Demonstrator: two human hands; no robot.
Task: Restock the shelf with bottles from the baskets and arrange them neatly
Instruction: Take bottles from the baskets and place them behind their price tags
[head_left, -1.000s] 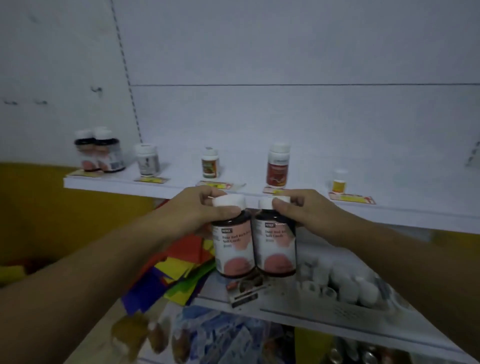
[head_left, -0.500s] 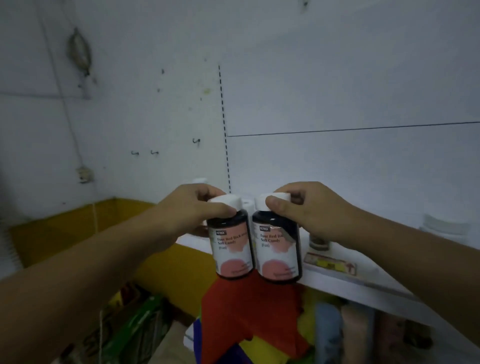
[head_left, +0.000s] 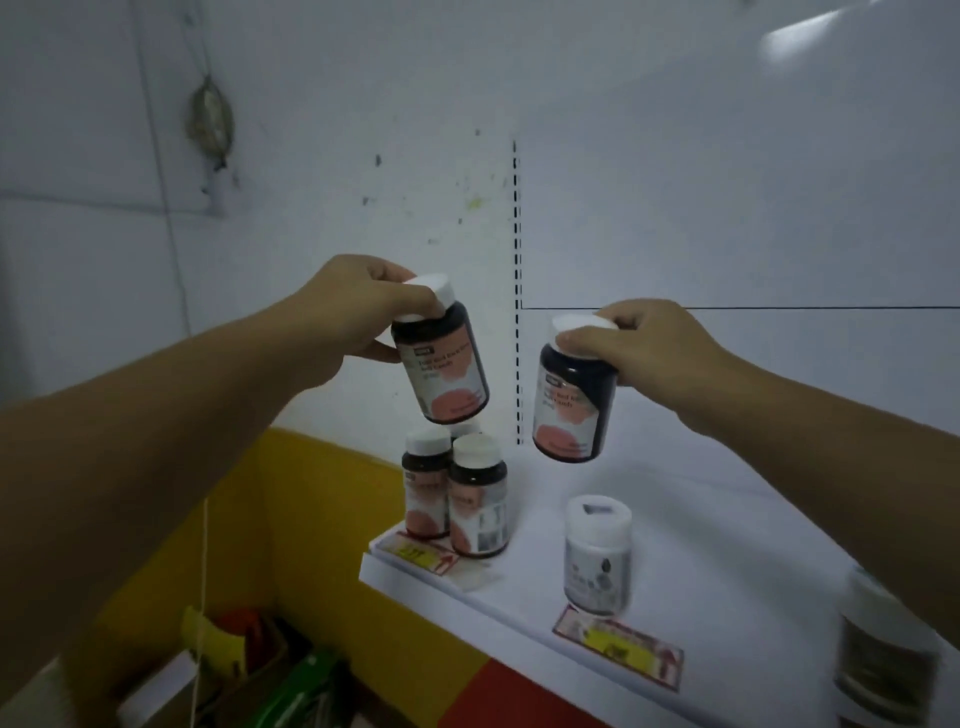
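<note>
The head camera shows the left hand (head_left: 358, 312) gripping a first dark bottle (head_left: 441, 366) by its white cap and shoulder. It holds the bottle tilted in the air above the left end of the white shelf (head_left: 691, 525). The right hand (head_left: 649, 348) clasps a second dark bottle (head_left: 574, 397) round its cap, and this one also hangs clear of the shelf, further in from the left end and toward the back. The step in hand looks like setting down: both bottles are carried to the shelf but not yet placed. A cluster of matching standing bottles (head_left: 478, 501) already fills the front left corner, with one more cap peeping up behind them. The next move probably calls for righting the tilted bottle and lowering both just beside or behind that cluster, labels forward. A white jar (head_left: 597, 556) stands near the front edge over a price label (head_left: 618, 649), well apart from the cluster. A blurred jar (head_left: 883, 654) sits further right. The cluster itself is the main obstacle, since a careless lowering could knock it off the corner.
</note>
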